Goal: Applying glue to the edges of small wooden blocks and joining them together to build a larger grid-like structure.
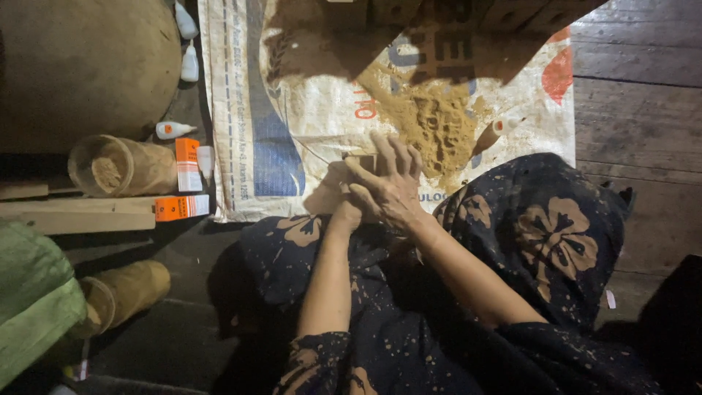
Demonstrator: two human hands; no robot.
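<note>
My two hands meet over a woven sack [292, 139] spread on the floor. My right hand [391, 189] lies on top, its fingers wrapped over a small wooden block [362, 159]. Under it, my left hand [342, 201] is mostly covered and grips the same block from the left side. Just past the fingers lies a pile of tan sawdust [431, 124] on the sack. A small white glue bottle [503, 126] with an orange tip lies to the right of the pile. My knees in dark flowered cloth [548, 234] frame the hands.
To the left of the sack are several small white glue bottles [175, 130], two orange boxes [181, 207], a clear jar of sawdust [121, 167] on its side, a wooden plank [73, 218], a second jar [124, 292] and green cloth [33, 292]. The plank floor [643, 110] shows at right.
</note>
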